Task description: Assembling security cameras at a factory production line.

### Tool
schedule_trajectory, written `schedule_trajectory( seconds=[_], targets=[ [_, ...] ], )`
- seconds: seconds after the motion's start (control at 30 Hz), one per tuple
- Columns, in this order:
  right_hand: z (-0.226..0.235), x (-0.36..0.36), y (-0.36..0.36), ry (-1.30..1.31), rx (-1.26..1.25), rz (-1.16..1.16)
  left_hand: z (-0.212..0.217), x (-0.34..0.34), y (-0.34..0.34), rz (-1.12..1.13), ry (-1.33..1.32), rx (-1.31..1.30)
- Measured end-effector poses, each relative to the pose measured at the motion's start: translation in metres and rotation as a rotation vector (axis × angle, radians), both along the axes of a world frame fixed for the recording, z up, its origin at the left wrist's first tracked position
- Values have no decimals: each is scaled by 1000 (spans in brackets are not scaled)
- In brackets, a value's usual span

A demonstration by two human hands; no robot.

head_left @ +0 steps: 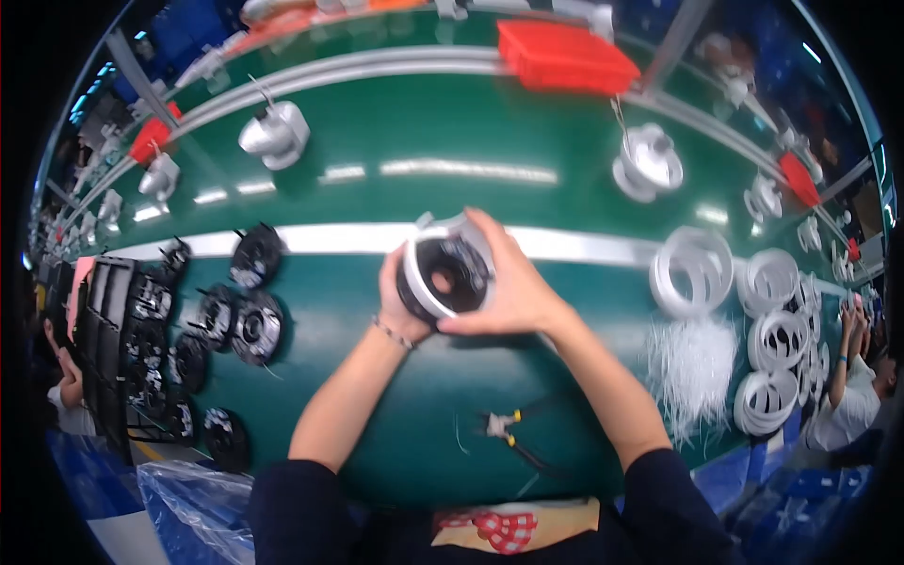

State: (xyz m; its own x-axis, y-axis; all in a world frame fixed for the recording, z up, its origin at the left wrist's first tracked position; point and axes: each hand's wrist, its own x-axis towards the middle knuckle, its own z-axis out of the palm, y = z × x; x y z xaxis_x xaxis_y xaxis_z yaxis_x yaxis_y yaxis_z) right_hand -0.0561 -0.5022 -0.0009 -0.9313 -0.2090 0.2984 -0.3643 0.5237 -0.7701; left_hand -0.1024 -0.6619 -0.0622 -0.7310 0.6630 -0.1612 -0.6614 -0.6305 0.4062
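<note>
In front of me, both hands hold a round black part (pixel 435 252) with a white ring (pixel 414 282) around its rim. My left hand (pixel 390 294) is wrapped round its left side and underside. My right hand (pixel 520 287) grips the right side, its fingers at the far edge and its thumb along the near edge. The part is tilted, so its dark hollow inside shows. A pair of cutting pliers (pixel 498 426) with black and yellow handles lies on the green table (pixel 414 405) nearer to me. A thin white strip lies beside the pliers.
Several black round parts (pixel 256 327) lie at left beside a dark rack (pixel 111 311). Stacked white rings (pixel 692 273) and a heap of thin white strips (pixel 695 367) are at right. White assembled units (pixel 648 162) and a red bin (pixel 565 56) stand beyond. People work at both sides.
</note>
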Motion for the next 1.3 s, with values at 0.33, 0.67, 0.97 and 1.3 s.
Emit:
schedule_trajectory(
  seconds=[0.33, 0.67, 0.97, 1.3],
  targets=[
    [-5, 9, -7, 132, 157, 105, 3, 9, 1, -20, 100, 158],
    [-7, -3, -12, 139, 123, -121, 38, 4, 16, 110, 52, 9],
    [10, -3, -6, 152, 96, 11, 35, -6, 7, -40, 65, 83],
    [7, -6, 3, 142, 69, 182, 31, -5, -5, -124, 99, 83]
  ],
)
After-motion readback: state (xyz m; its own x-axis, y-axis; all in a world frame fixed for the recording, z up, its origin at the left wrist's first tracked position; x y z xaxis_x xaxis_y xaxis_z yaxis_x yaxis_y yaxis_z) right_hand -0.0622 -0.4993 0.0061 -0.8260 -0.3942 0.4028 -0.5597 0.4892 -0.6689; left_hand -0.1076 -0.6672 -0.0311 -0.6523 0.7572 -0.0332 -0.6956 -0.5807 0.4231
